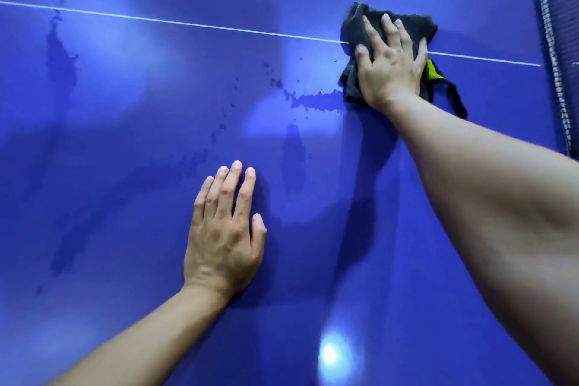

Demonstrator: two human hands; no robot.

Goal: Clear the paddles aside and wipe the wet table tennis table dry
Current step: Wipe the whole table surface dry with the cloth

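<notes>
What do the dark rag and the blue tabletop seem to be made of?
The dark rag looks like soft, fuzzy fabric, maybe microfibre or terry: fluffy edges, bunched folds. The blue tabletop looks like a hard board with a glossy coating: it mirrors lights, and water sits on it in beads and streaks.

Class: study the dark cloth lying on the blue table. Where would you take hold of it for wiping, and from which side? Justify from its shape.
Take the cloth by its bunched middle, from straight above, palm down. It lies crumpled flat on the table, too low for a side pinch; the right hand presses it that way. The loose tail nearer the net would probably drag.
</notes>
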